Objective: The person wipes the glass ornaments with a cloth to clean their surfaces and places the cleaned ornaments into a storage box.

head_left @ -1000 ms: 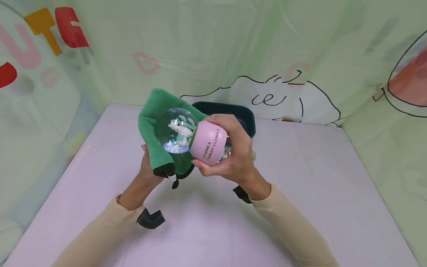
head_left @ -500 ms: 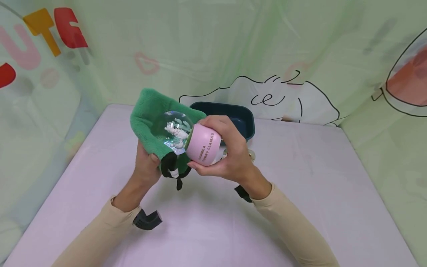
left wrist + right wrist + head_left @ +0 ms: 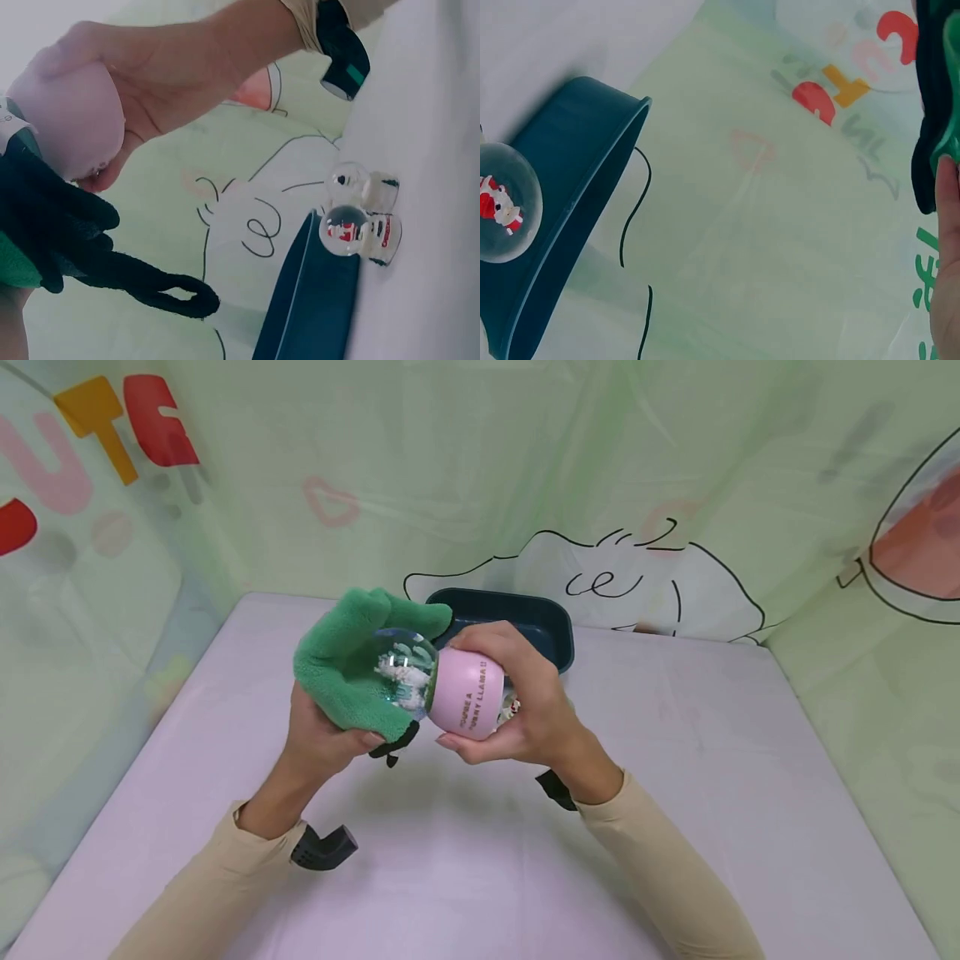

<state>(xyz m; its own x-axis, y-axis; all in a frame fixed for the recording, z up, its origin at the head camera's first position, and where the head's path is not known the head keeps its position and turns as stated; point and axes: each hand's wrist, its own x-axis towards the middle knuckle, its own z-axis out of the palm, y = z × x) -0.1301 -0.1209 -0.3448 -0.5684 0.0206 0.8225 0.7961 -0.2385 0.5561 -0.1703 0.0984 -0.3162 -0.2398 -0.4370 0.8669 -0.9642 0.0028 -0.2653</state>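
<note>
Held above the table is a snow globe [image 3: 468, 693] with a pink base, lettering on its side and a white llama figure inside the glass dome. My right hand [image 3: 528, 702] grips the base between thumb and fingers, tilting the globe on its side with the dome toward the left. A green plush cloth [image 3: 318, 660] with dark trim wraps partly round the dome. My left hand [image 3: 318, 735] holds this cloth from the left and below, its fingers mostly hidden behind it. In the left wrist view, a dark loop [image 3: 180, 296] hangs from the cloth's trim.
Behind the hands, a dark teal bin [image 3: 551, 622] stands at the table's back edge. Two small snow globes sit beside it; the nearer globe [image 3: 345, 231] has a red and white figure inside. A printed curtain [image 3: 465, 460] surrounds the table [image 3: 712, 793].
My left hand has shifted a little left, and the cloth has folded from spread out behind the dome to curled closer round it. The globe stays in my right hand, at nearly the same spot.
</note>
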